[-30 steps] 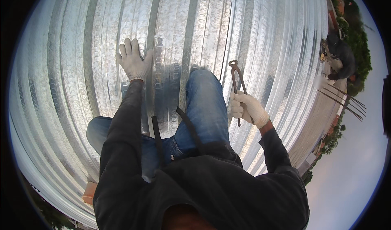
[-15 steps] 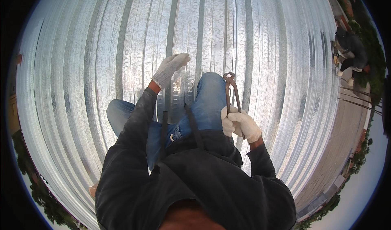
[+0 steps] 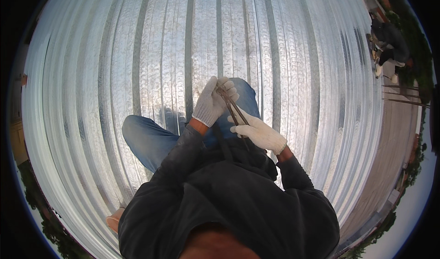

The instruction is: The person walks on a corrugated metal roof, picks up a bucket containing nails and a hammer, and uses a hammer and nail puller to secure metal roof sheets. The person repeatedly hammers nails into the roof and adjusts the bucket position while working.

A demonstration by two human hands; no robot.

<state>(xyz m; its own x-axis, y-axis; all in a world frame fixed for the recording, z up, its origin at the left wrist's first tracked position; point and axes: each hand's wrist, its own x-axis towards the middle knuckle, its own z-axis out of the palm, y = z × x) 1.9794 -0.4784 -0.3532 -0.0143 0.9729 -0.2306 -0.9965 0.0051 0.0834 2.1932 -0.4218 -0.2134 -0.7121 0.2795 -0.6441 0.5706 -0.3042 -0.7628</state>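
I sit on a ribbed, shiny metal roof sheet (image 3: 137, 52) with both knees in blue jeans (image 3: 146, 137) in front of me. Both hands wear white knit gloves. My right hand (image 3: 257, 133) grips the handles of dark metal pincers (image 3: 233, 111). My left hand (image 3: 211, 100) closes around the pincers' head end, just above my right knee. The two hands nearly touch along the tool.
The corrugated sheeting runs out on all sides to curved edges. At the far right, another person (image 3: 389, 43) in dark clothes crouches near the roof edge beside thin steel bars (image 3: 405, 100). Trees and ground lie beyond the right rim.
My left hand has left the roof sheet and come back to the pincers' head. My right hand has drawn the tool toward my lap.
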